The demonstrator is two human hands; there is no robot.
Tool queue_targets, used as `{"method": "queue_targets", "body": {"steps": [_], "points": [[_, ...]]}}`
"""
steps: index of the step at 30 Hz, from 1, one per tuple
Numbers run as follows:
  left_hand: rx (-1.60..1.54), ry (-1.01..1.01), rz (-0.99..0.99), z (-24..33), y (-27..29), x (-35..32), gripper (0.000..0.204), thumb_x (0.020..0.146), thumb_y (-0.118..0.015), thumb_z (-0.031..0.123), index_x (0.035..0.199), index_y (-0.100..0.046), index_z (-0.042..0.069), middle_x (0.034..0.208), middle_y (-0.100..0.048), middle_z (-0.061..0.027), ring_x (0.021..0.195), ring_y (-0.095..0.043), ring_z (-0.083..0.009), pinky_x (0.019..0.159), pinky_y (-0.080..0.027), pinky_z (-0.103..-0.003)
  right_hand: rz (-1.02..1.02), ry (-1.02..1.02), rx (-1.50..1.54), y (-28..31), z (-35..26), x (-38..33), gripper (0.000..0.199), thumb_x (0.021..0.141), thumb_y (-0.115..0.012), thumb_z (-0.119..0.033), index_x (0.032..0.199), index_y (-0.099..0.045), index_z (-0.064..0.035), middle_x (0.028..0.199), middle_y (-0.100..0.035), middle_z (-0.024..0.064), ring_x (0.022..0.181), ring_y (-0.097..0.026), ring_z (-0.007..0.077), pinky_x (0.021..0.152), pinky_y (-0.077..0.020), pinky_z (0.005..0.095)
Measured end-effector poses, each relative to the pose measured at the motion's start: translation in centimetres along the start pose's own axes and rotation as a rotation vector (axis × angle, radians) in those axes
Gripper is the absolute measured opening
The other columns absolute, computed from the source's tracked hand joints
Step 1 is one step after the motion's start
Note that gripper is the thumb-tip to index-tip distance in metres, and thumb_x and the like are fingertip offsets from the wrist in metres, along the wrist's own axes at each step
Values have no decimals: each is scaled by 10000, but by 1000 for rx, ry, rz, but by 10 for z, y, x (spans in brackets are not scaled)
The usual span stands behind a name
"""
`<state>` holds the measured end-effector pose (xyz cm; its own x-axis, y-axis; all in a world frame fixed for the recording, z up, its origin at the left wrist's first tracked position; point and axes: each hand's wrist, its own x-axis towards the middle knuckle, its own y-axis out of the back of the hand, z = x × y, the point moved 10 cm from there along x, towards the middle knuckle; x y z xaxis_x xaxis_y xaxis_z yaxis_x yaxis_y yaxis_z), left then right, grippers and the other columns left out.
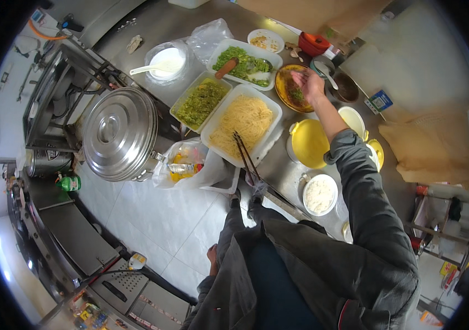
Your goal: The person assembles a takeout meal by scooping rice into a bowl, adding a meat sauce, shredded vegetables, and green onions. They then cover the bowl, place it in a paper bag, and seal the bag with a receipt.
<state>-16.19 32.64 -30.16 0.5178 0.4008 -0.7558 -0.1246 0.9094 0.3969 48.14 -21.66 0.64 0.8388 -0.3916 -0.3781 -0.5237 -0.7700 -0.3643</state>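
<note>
"Right hand [310, 86]?"
"Yours: over the round orange-brown bowl [283, 82], fingers loosely parted."
"Bowl, location?"
"Steel counter [277, 165], beside your tub [274, 70] of chopped greens [247, 65]."
"Left hand [212, 258]?"
"Low beside your leg [233, 226]; finger spread cannot be told."
"Further items?"
"Noodles [248, 113], one tub; dark chopsticks [244, 149], leaning in."

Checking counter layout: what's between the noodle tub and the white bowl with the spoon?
A tub of dark chopped greens, seen in the head view.
</note>
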Motion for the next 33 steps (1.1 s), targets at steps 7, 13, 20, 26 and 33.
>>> {"method": "queue_targets", "body": {"steps": [7,13,20,26,33], "points": [[66,-188,-29,19,-1,4,359,915,-611,289,1093,-739,5,1003,-748,-162,892,-693,-234,831,-527,-348,-21,199,-204,48,-82,-69,351,1031,-441,-204,1174,-548,98,1109,-670,259,1041,-682,296,911,-552,346],[-63,44,-130,15,-12,14,349,938,-572,291,1091,-745,30,1004,-748,-142,904,-694,-251,848,-526,-361,-405,812,-1405,35,-68,-114,356,1012,-512,-197,1289,-602,7,1242,-643,232,1138,-621,392,991,-498,396],[99,-187,-134,12,-9,17,315,928,-600,249,1066,-749,8,985,-748,-151,872,-691,-245,808,-530,-364,-388,639,-1438,60,-60,-121,320,959,-555,-135,1209,-636,47,1200,-640,277,1115,-626,410,971,-508,415],[-110,-35,-127,25,-4,15,295,921,-644,222,1069,-744,-12,970,-752,-146,851,-695,-241,786,-542,-362,-452,849,-1497,35,-52,-125,305,933,-575,-77,1199,-636,58,1122,-664,281,1006,-678,401,875,-548,391],[16,-126,-93,25,5,15,329,911,-634,250,1078,-718,-20,900,-726,-123,828,-675,-208,778,-536,-346,-207,727,-1305,80,-65,-75,267,966,-579,-85,1151,-636,100,1055,-707,236,983,-706,306,869,-555,370]]}}
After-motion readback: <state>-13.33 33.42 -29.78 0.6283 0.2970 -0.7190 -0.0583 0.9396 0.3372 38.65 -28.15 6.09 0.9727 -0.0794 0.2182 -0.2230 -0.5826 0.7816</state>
